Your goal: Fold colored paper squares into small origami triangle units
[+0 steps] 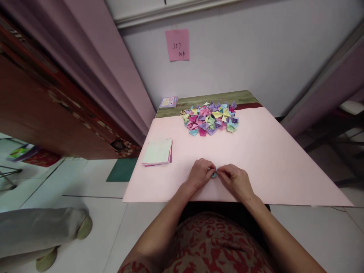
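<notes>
A small folded piece of blue paper (214,174) is pinched between my two hands, just above the pink table cover near its front edge. My left hand (201,172) closes thumb and fingers on its left side. From the other side, the fingertips of my right hand (235,180) grip it too. Most of the paper is hidden by my fingers. A heap of folded paper boats (210,119) in many colours lies farther back. Left of my hands is a stack of square paper sheets (158,151), pale green on top.
A pink cover (270,159) lies over most of the table. At the back left corner sits a small printed pack (168,102). A pink note (178,45) hangs on the wall. Another person's legs (42,231) are at the lower left.
</notes>
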Available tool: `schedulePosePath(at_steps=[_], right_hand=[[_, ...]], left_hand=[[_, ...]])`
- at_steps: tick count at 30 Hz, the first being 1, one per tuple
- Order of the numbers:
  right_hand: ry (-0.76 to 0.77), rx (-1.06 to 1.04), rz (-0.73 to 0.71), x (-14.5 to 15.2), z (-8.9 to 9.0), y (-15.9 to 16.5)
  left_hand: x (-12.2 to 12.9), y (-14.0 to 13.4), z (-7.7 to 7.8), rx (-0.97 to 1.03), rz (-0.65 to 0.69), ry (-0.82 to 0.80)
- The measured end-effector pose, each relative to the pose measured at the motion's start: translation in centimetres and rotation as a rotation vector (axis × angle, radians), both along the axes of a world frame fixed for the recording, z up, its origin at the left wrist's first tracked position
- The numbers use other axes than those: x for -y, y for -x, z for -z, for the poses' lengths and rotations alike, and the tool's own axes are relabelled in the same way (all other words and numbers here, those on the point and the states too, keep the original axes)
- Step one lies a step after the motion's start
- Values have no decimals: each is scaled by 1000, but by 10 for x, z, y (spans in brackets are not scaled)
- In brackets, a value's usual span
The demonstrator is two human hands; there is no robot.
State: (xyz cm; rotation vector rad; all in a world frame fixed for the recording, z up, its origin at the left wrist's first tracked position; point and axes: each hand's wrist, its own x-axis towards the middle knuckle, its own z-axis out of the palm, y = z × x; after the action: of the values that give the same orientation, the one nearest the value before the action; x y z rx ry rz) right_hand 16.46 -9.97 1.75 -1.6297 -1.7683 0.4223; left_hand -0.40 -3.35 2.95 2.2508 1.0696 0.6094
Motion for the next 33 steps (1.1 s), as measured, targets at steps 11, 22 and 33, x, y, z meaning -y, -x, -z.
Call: schedulePosePath(at_steps=[11,22,33], right_hand=[[-16,-180,11,0,-2,-8],[-109,-37,-14,-4,7,-9],[-144,143,-61,-1,9,-13]], left_hand=[[3,8,6,101,-68,28],[5,13,11,153,-112,-76],[8,25,11,12,-85,-192]])
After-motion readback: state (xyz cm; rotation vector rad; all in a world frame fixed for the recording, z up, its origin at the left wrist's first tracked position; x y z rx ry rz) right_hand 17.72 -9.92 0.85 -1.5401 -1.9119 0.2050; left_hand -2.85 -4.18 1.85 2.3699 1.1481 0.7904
